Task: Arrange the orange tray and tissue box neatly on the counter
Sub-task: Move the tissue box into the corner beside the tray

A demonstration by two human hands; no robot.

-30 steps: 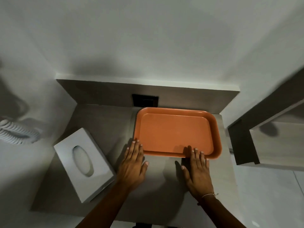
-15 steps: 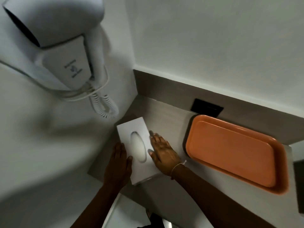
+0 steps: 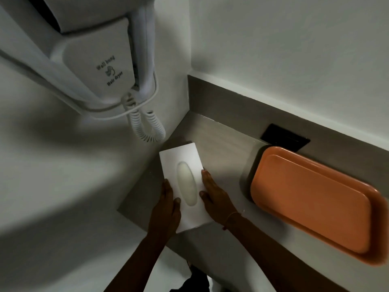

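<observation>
hands (image 3: 189,205) flanking tissue box (image 3: 182,165)

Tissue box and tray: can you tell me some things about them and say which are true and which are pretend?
1. Both hands are on the tissue box. True: the left hand presses its left side and the right hand its right side.
2. The tray is blue. False: it is orange.
3. The tray has nothing in it. True.
4. The box sits inside the tray. False: it stands on the counter, apart from the tray.
5. A hair dryer hangs on the wall above the box. True.
6. The right hand is holding the tray. False: it is on the box.
</observation>
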